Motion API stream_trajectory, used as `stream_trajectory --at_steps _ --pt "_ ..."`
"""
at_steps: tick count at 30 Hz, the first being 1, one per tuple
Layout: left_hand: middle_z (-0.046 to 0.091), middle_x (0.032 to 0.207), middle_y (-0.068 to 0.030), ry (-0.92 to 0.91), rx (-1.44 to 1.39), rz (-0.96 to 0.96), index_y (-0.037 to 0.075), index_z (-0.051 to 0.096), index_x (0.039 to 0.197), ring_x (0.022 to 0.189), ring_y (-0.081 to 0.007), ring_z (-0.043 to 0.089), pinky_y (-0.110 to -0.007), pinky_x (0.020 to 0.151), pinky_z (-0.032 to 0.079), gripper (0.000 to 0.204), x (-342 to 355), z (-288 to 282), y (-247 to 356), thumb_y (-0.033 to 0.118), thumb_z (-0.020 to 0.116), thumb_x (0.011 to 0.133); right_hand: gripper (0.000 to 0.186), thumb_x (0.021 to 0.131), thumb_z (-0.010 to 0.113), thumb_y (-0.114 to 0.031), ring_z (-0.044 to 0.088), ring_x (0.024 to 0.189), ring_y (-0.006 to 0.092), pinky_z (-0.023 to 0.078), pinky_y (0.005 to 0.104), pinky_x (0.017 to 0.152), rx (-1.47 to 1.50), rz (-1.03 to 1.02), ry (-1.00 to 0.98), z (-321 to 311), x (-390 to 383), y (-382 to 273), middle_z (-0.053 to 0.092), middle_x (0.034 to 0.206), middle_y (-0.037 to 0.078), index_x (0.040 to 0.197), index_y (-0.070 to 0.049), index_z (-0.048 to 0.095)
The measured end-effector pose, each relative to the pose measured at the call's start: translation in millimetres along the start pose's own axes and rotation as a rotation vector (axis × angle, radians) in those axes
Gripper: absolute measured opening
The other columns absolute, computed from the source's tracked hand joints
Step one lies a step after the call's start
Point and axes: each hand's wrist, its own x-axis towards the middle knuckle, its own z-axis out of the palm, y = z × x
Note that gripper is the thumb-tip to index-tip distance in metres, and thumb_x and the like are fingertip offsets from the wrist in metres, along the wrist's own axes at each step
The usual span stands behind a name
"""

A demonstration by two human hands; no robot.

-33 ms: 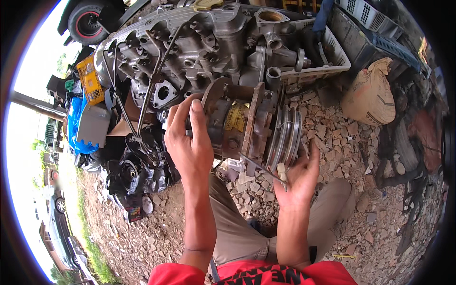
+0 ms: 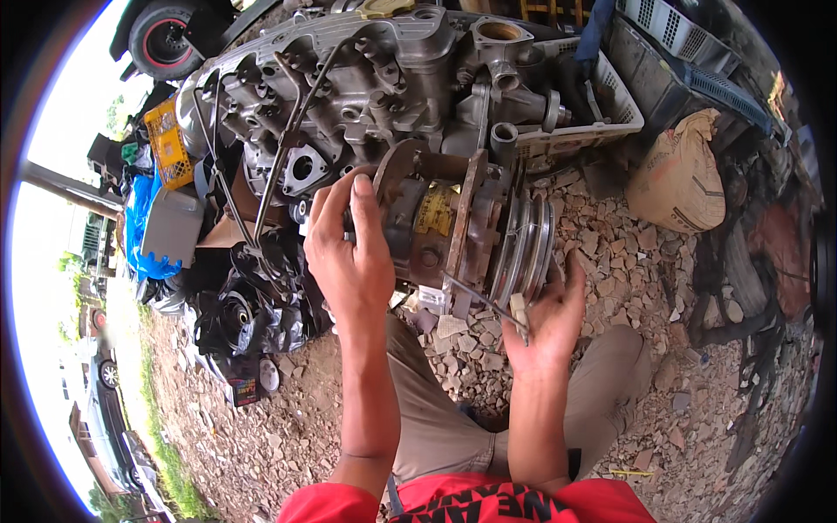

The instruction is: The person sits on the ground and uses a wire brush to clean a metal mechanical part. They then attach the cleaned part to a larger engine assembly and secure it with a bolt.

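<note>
Between my hands is a dark, rusty air-conditioning compressor [image 2: 417, 222] with a yellow label, flat metal brackets and a grooved pulley [image 2: 529, 244] at its right end. My left hand [image 2: 350, 253] grips the left end, fingers over the bracket edge and thumb hidden behind. At the pulley's lower right, my right hand [image 2: 549, 322] supports it with a turned-up palm; most of its fingers are hidden behind the pulley. A short dark lead with a pale connector [image 2: 518, 309] hangs down in front of that palm. Just beyond stands a large grey engine [image 2: 349, 109].
Broken stones [image 2: 462, 349] cover the ground around my knees. Black plastic bags with parts [image 2: 261, 318] lie at left, near a yellow crate [image 2: 168, 144]. To the right are a white basket [image 2: 615, 87] and a brown paper sack [image 2: 680, 179]. Thin metal pipes [image 2: 283, 148] stick out from the engine.
The view has shifted very slightly. Both hands keep the same hold on the compressor, which sits almost exactly where it was.
</note>
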Motion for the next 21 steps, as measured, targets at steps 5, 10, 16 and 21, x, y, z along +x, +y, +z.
stream_trajectory --at_steps 5,10,16,21 --pt "0.066 0.091 -0.0127 0.030 0.074 -0.028 0.000 0.070 0.108 0.083 -0.0284 0.065 -0.037 0.075 0.048 0.037 -4 -1 -2 0.032 0.056 0.098 0.057 0.097 0.049 -0.050 0.062 0.096 0.0205 0.047 0.0376 0.092 -0.019 0.032 -0.039 -17 17 6 0.066 0.108 0.008 0.129 -0.003 0.051" --pt "0.067 0.095 -0.0127 0.042 0.156 0.014 0.002 0.071 0.107 0.087 -0.0338 0.065 -0.040 0.079 0.049 0.037 -4 -2 5 0.033 0.053 0.099 0.063 0.098 0.041 -0.058 0.056 0.111 0.0223 0.035 0.0449 0.101 -0.078 -0.022 0.113 -22 -5 10 0.060 0.116 0.010 0.139 -0.010 0.044" --pt "0.067 0.098 -0.0103 0.030 0.133 -0.038 0.005 0.071 0.108 0.092 -0.0325 0.065 -0.040 0.080 0.049 0.037 -6 -5 5 0.036 0.052 0.099 0.044 0.099 0.045 -0.053 0.060 0.086 0.0184 0.039 0.0358 0.084 -0.211 0.149 -0.022 -113 -49 4 0.047 0.062 -0.001 0.113 -0.012 0.058" --pt "0.066 0.100 -0.0094 0.017 0.122 -0.062 0.006 0.071 0.108 0.093 -0.0318 0.065 -0.040 0.081 0.049 0.038 -7 -4 9 0.038 0.053 0.098 0.030 0.100 0.052 -0.038 0.056 0.083 0.0167 0.042 0.0354 0.081 -0.201 0.049 0.058 -117 -39 5 0.052 0.074 -0.001 0.111 -0.011 0.057"
